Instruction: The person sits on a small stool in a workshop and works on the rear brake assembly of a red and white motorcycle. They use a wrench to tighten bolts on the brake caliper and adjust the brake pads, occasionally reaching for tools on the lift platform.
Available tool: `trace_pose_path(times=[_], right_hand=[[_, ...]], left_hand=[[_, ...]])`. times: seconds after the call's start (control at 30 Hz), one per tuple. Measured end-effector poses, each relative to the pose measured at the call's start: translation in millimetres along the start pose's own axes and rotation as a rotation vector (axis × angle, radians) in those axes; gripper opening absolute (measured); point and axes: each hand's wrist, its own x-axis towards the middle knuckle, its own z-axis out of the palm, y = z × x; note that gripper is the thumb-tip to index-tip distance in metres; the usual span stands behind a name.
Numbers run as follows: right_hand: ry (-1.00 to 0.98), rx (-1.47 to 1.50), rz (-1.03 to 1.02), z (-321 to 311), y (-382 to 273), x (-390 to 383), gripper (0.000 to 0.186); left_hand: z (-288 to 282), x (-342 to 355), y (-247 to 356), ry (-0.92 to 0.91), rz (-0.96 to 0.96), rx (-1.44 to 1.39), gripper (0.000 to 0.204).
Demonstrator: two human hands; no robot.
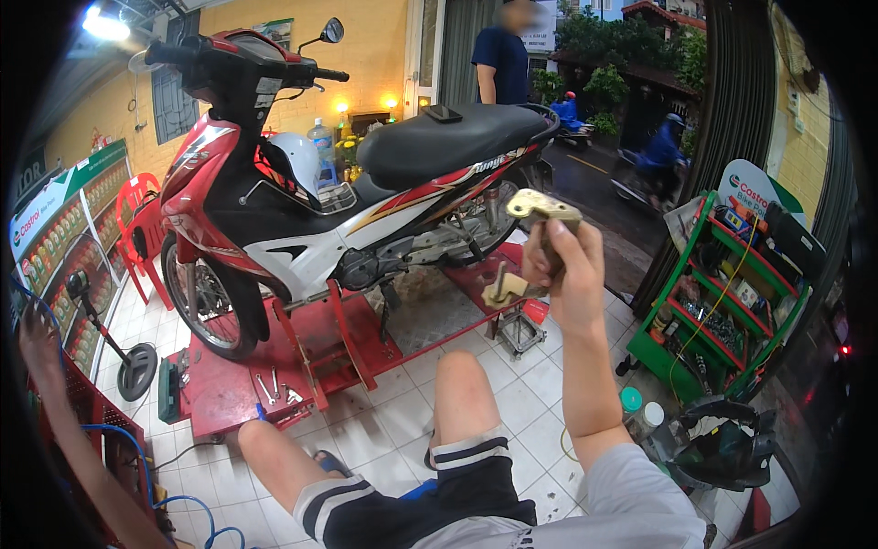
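Observation:
My right hand [572, 261] is raised in front of the motorbike, fingers wrapped round a gold-coloured metal part [530, 203] with holes in it. A second gold piece [503, 291] hangs just below, beside my fingers; whether it joins the first is unclear. At the far left edge, my left hand [38, 339] is stretched out beside a blue hose [144, 457] above a red tool cart, its fingers dim and too unclear to read. A red, black and white motorbike [302, 261] stands on a red lift platform [219, 389], which has wrenches [273, 389] on it.
Right are a green tool rack [695, 320], jars [647, 416] and black plastic parts [722, 448]. A metal frame [521, 334] lies on the tiles. Left are red plastic chairs [142, 206] and a display shelf [64, 247]. Behind, a person [498, 59] stands; riders [663, 156] are on the street.

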Motion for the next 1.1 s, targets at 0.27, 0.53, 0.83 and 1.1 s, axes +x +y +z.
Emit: trace_pose_path(times=[0.27,0.53,0.83,1.1], right_hand=[[-0.163,0.030,0.279,69,85,-11,0.018],[-0.377,0.067,0.378,115,145,-5,0.018],[-0.053,0.382,0.388,119,259,5,0.018],[0.369,0.746,0.654,116,342,-12,0.022]], left_hand=[[308,-242,-5,-1.011,-0.185,0.064,0.035],[338,-271,-68,-0.937,-0.303,-0.092,0.018],[352,-289,-166,-0.680,-0.167,-0.165,0.032],[350,-304,-205,-0.497,-0.490,-0.155,0.023]])
